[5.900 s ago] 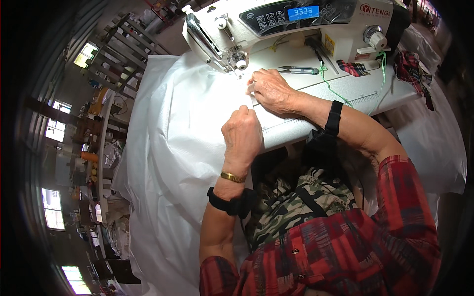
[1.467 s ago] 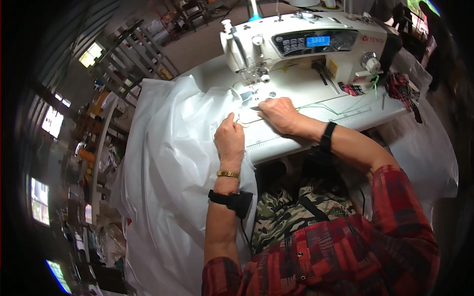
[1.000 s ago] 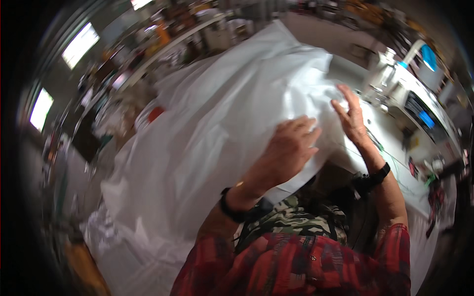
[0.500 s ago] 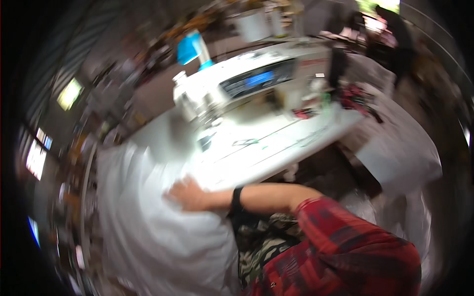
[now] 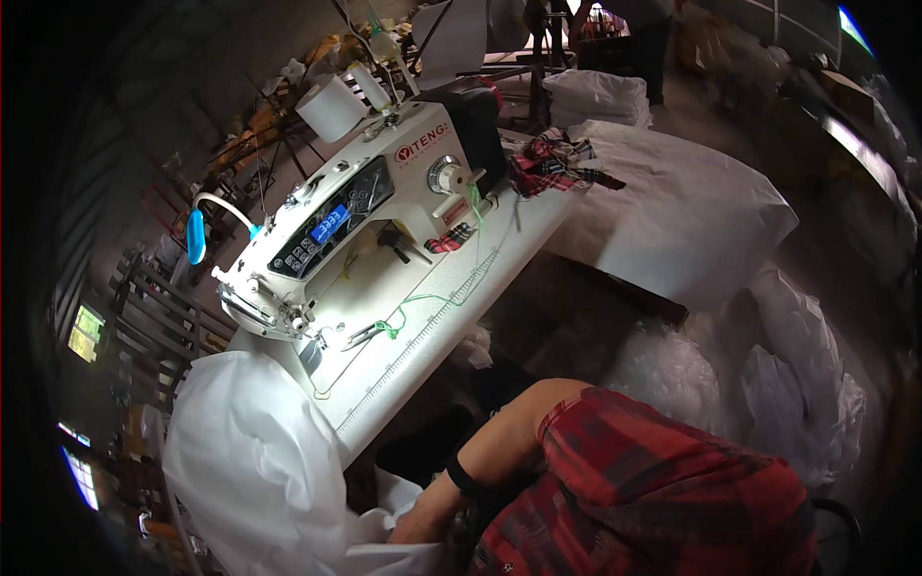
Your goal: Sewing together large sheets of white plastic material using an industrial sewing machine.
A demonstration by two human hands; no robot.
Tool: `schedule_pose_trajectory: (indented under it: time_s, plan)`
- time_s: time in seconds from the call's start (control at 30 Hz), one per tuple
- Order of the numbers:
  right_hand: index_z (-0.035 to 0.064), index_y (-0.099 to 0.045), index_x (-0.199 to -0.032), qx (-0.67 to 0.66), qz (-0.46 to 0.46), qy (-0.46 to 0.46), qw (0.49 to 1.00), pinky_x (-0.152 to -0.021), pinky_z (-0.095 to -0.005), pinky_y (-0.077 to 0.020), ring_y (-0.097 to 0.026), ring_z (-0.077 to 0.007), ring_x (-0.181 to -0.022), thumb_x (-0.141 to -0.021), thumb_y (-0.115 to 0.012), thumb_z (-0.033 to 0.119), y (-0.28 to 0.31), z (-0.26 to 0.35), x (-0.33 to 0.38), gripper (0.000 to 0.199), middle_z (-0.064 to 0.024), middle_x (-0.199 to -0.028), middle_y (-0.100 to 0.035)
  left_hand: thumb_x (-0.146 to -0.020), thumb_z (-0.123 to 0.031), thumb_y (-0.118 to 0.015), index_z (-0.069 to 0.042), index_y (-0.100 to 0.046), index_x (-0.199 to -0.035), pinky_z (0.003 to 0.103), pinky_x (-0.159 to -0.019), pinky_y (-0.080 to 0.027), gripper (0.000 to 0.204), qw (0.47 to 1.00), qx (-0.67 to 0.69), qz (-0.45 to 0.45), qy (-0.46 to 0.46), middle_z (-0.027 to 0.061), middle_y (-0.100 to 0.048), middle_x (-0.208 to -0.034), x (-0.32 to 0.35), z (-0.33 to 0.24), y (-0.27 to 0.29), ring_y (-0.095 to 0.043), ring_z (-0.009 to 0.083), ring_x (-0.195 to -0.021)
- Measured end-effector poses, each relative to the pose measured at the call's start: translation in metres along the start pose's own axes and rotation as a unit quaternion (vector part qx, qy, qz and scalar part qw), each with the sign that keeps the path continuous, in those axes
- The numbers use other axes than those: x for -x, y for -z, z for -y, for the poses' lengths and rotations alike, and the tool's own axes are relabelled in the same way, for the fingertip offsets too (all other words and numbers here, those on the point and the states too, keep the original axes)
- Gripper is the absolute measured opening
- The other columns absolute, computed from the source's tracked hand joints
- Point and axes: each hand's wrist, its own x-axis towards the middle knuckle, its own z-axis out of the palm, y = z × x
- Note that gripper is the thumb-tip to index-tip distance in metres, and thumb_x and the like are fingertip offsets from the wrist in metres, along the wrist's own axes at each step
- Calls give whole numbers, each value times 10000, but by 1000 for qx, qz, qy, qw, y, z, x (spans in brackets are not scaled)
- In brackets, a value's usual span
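Note:
White fabric (image 5: 254,432) drapes over the left end of the sewing table and hangs down toward me. My right hand (image 5: 423,521), below a black wristband, is at the fabric's near edge with its fingers closed into a fold; the fingertips are partly hidden. My left hand is out of view. Beyond the fabric stands a white sewing machine (image 5: 408,158) with a lit display. Small thread snips (image 5: 361,335) lie on its white table top (image 5: 423,336), next to a tangle of green thread (image 5: 387,329).
Red plaid scraps (image 5: 552,165) lie behind the machine's right end, and a smaller plaid piece (image 5: 449,238) sits under its arm. A thread cone (image 5: 331,108) stands behind the machine. To the right are a white sheet-covered surface (image 5: 682,192) and clear plastic bags (image 5: 663,374).
My right hand has moved from lying spread on top of the white fabric down toward me, to its near edge, where the fingers are now closed. The view has turned and sharpened.

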Motion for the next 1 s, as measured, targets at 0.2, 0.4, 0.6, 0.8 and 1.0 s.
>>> schedule_pose_trajectory:
  time_s: [0.2, 0.4, 0.6, 0.8, 1.0]
  plan:
    - [73, -683, -911, 91, -183, 26, 978, -750, -500, -503, -638, -400, -868, -786, -666, 298, 41, -31, 10, 258, -181, -849, -668, -919, -376, -617, -25, -493, -1369, 432, -1116, -321, 584, 1000, -9, 8, 3, 230, -407, -1431, 0, 8, 6, -383, 369, -1336]
    - [53, -635, -745, 172, -405, 68, 895, -751, -459, -501, -616, -344, -863, -792, -662, 225, 89, -91, 41, 180, -127, -783, -647, -912, -386, -616, -24, -513, -1350, 438, -1106, -331, 577, 1000, -25, 13, 9, 235, -436, -1402, -1, 21, 17, -405, 376, -1314]
    - [60, -654, -778, 187, -389, -23, 902, -774, -450, -487, -605, -326, -899, -831, -661, 241, 104, -109, 55, 188, -105, -803, -653, -905, -395, -615, -23, -534, -1331, 444, -1096, -341, 572, 999, -34, 18, 25, 240, -466, -1373, -1, 38, 25, -427, 384, -1293]
    - [68, -677, -822, 204, -372, -40, 905, -841, -411, -445, -583, -273, -975, -837, -653, 252, 105, -111, 60, 185, -72, -882, -668, -898, -405, -614, -22, -554, -1313, 449, -1086, -351, 568, 998, -53, 23, 25, 244, -495, -1345, -14, 55, 34, -448, 391, -1272]
    - [8, -687, -811, 142, -416, -1, 898, -790, -450, -483, -596, -356, -880, -813, -635, 230, 108, -118, 64, 228, -162, -800, -652, -891, -415, -613, -21, -575, -1294, 455, -1076, -361, 565, 997, -74, 27, 10, 249, -524, -1316, -37, 64, 45, -470, 399, -1250]
